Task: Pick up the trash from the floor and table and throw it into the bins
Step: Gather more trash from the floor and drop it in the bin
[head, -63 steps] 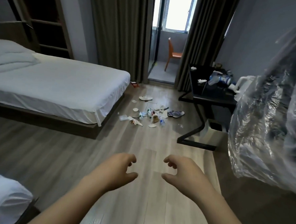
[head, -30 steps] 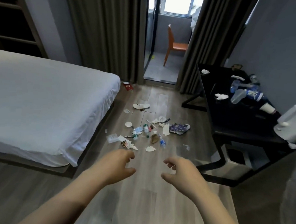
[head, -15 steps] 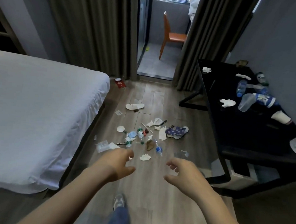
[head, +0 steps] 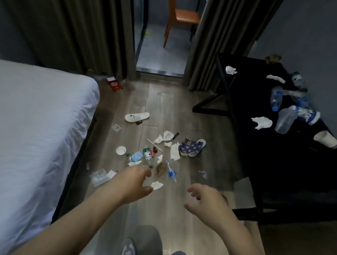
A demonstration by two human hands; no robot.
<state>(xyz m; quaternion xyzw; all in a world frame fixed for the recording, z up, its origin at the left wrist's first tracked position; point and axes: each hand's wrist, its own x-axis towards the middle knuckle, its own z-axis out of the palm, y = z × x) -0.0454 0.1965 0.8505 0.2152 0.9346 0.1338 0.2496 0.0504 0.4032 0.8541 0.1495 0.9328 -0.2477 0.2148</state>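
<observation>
The left hand [head: 135, 184] and the right hand [head: 204, 202] reach forward over the grey wood-plank floor [head: 178, 221]. They are side by side but apart, the fingers loosely curled, and both hands hold nothing.

Just past the left hand's thumb, on the floor below it, lies a small crumpled white tissue [head: 156, 185]. A little further out lie a clear plastic bottle with a blue label [head: 171, 173] and a brown crumpled scrap [head: 160, 169]. Beyond them are a clear bottle with a green label [head: 147, 156], a light blue face mask [head: 137, 156] and a round white lid [head: 121, 150].

Left of the left hand, a clear plastic wrapper [head: 100, 175] lies on the floor beside the white bed [head: 36, 130]. Past the heap lie a blue-and-white patterned slipper [head: 191, 148] and a flat white slipper [head: 137, 117].

Right of the right hand stands the black surface [head: 278, 172]. It carries a crumpled white paper napkin [head: 261, 122], a clear plastic cup [head: 285, 119] and a white paper cup [head: 326, 138], both on their sides, and a clear bottle with a blue cap [head: 275, 98], lying down.
</observation>
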